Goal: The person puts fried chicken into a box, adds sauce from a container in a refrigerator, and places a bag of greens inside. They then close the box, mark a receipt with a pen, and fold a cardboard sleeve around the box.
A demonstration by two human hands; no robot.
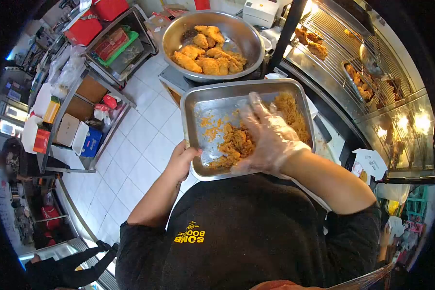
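My left hand (180, 163), bare, grips the lower left edge of a rectangular metal tray (187, 126), its thumb over the rim and its other fingers mostly hidden. Inside the tray, my right hand (269, 134) wears a clear plastic glove. Its fingers are spread, palm down, beside a heap of orange-brown fried pieces (238, 141). More crumbly golden food (293, 115) lies along the tray's right side, partly behind the hand. Scattered crumbs (211, 128) show on the left of the tray floor.
Beyond the tray stands a large metal bowl (250, 30) holding fried chicken (212, 63). A lit display case (345, 63) with racks is at the right. Shelves (82, 104) with boxes stand left on the tiled floor (135, 130). Two people in dark clothes are at the left.
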